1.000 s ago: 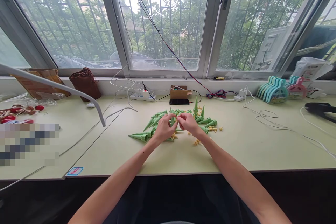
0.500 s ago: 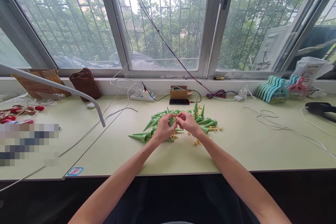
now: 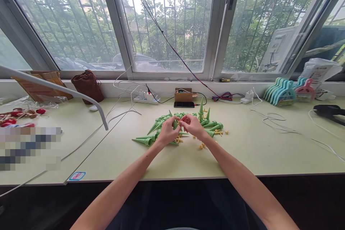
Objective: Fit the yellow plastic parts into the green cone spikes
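Note:
My left hand (image 3: pixel 168 131) is closed around a green plastic watering spike (image 3: pixel 175 124), whose narrow tip sticks up behind the fingers. My right hand (image 3: pixel 192 125) is closed in a pinch, its fingertips meeting those of the left hand at the spike. A small yellow plastic piece seems to be in that pinch, mostly covered by the fingers. More green spikes (image 3: pixel 147 141) lie in a pile around and behind both hands, and one spike (image 3: pixel 201 109) stands upright. Small yellow plastic pieces (image 3: pixel 219 133) are scattered among them and near my right wrist.
A phone (image 3: pixel 184 104) lies behind the pile, before a small cardboard box (image 3: pixel 183 95). A white power strip (image 3: pixel 147 99) and cables run along the window wall. A grey curved arm (image 3: pixel 88 97) crosses the left side. Turquoise hangers (image 3: pixel 280 92) stand at the right.
The spike in my left hand has tilted slightly, its tip shifting left. The fingertips of both hands have moved a little left; the pile looks the same.

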A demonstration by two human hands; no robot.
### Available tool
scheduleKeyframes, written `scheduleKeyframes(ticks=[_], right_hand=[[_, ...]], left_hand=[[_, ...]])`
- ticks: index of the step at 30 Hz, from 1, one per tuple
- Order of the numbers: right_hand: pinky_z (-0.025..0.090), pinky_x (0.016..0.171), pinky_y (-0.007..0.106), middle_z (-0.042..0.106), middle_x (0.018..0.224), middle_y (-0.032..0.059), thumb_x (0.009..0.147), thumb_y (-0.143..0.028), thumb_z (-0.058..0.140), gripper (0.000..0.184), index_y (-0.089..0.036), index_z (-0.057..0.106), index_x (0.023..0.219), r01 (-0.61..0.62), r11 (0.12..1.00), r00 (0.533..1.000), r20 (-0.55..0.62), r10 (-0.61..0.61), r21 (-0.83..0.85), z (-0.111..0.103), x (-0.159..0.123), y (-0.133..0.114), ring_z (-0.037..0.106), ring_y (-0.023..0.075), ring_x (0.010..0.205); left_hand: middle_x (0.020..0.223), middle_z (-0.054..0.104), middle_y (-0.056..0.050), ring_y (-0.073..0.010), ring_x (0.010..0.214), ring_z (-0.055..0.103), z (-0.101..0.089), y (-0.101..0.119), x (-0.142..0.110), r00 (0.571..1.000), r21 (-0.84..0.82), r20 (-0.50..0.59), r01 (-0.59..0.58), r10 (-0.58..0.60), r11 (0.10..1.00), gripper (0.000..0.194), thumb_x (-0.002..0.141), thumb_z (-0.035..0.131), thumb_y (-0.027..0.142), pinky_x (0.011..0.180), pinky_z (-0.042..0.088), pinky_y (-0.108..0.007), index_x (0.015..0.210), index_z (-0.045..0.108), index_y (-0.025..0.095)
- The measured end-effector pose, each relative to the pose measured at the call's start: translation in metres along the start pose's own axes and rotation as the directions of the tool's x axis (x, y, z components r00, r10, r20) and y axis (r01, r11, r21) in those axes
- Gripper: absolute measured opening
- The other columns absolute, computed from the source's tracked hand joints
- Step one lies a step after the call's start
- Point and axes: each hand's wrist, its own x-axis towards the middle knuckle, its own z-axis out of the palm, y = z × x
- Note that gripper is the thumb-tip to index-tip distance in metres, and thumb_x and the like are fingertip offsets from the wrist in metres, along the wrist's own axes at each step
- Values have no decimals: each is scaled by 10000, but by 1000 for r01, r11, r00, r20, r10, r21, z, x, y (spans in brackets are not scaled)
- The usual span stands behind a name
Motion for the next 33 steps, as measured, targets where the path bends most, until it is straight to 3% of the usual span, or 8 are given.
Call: scheduleKeyframes(ticks=[24,33], right_hand=[[367,390,223,519,505,-29,779,-600,588,436,-180,529,680,-50,997,999,6,50,-55,-2,2,2,504,108,405],[367,413,214,522,493,-30,841,-582,511,428,-182,534,691,-23,995,999,21,25,-95,-2,0,0,486,96,401]], left_hand=[[815,616,-2,-95,598,485,-1,1,0,999,-47,47,-15,18,999,167,817,506,292,564,403,-207,923,596,200],[804,624,3,-93,584,492,-1,3,-1,1000,-60,26,-5,6,998,165,835,500,300,558,407,-207,908,612,204]])
